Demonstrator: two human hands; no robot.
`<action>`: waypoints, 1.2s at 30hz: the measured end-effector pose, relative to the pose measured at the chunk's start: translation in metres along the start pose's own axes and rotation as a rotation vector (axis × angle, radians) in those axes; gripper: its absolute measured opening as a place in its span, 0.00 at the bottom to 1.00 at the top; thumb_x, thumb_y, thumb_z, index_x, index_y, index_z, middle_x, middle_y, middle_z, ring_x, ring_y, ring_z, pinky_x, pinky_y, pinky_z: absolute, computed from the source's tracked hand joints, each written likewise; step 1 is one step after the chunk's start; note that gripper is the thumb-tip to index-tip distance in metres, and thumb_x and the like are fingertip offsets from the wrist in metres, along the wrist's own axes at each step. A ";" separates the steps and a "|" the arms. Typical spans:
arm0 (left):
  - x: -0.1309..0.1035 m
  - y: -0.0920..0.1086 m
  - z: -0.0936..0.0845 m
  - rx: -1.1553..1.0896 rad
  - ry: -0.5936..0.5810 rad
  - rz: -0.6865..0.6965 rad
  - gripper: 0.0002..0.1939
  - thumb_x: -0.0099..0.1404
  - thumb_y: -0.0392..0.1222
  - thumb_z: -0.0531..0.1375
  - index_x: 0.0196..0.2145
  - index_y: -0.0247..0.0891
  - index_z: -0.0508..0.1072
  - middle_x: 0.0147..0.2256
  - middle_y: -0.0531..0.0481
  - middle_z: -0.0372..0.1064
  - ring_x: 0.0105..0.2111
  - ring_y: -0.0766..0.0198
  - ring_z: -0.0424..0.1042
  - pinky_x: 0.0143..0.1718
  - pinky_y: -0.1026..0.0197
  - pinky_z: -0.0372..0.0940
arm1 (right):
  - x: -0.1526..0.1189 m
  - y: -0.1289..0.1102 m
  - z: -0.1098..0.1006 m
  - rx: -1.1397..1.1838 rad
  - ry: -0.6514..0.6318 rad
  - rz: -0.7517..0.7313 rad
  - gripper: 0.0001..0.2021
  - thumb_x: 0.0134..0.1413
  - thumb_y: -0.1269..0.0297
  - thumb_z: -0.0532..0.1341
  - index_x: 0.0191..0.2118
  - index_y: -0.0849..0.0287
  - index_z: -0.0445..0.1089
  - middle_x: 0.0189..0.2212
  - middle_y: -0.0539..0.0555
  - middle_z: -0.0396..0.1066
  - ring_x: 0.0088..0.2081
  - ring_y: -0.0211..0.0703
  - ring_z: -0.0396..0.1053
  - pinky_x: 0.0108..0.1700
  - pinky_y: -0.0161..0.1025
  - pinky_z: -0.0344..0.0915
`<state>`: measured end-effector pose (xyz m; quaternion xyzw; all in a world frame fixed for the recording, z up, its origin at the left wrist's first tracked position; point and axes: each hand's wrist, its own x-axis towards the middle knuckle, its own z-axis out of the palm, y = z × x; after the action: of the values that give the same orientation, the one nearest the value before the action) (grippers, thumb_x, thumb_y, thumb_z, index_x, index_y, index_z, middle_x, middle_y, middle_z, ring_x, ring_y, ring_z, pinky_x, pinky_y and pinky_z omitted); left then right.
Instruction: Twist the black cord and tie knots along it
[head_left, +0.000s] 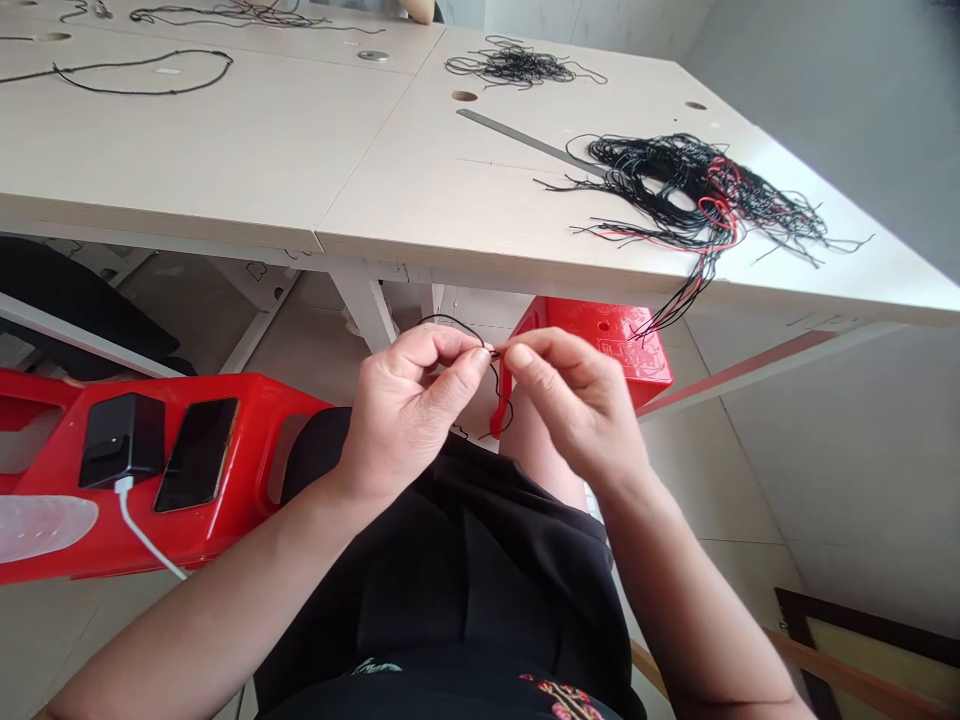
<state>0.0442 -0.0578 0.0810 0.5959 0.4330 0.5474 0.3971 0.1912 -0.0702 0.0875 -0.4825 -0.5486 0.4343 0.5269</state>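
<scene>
Above my lap, a thin black cord (457, 321) runs between my two hands. My left hand (420, 395) pinches it between thumb and forefinger. Close by, with the fingertips almost meeting, my right hand (574, 395) also pinches the cord. Part of the cord arcs over the left fingers, and a loose end dangles below the fingertips. Whether there is a knot at the pinch is too small to tell. On the table beyond lies a large bundle of black cords (679, 165) with a few red strands, its ends hanging over the front edge.
A steel ruler (525, 138) lies partly under the bundle on the table (247, 160). Farther back are a tangled cord pile (517, 66) and a looped cord (142, 92). A red stool (259, 420) at left bears a phone (196, 455) and a black power bank (124, 440). Another red stool (600, 340) stands under the table.
</scene>
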 end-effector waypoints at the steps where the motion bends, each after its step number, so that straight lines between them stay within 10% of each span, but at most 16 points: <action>1: 0.000 0.002 0.000 -0.001 -0.017 -0.029 0.06 0.62 0.42 0.65 0.29 0.40 0.77 0.27 0.52 0.73 0.26 0.67 0.70 0.26 0.65 0.65 | 0.003 -0.004 -0.002 -0.009 0.004 -0.049 0.10 0.54 0.55 0.65 0.32 0.57 0.74 0.31 0.51 0.75 0.33 0.38 0.70 0.34 0.34 0.66; 20: -0.004 0.004 -0.002 -0.087 -0.160 -0.150 0.08 0.59 0.46 0.67 0.26 0.41 0.78 0.22 0.52 0.71 0.21 0.67 0.67 0.21 0.63 0.63 | 0.027 -0.039 -0.008 -0.412 -0.265 -0.225 0.11 0.55 0.73 0.61 0.22 0.61 0.70 0.18 0.45 0.66 0.21 0.29 0.58 0.23 0.31 0.53; 36: 0.002 0.011 0.001 -0.467 0.046 -0.430 0.02 0.52 0.37 0.70 0.23 0.39 0.80 0.21 0.54 0.71 0.21 0.74 0.64 0.21 0.71 0.59 | 0.019 -0.014 0.001 0.140 -0.224 -0.096 0.08 0.56 0.59 0.64 0.36 0.58 0.69 0.30 0.48 0.71 0.32 0.35 0.70 0.36 0.33 0.69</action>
<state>0.0459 -0.0588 0.0922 0.3707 0.4205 0.5488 0.6201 0.1898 -0.0535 0.1045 -0.3661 -0.5948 0.4971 0.5149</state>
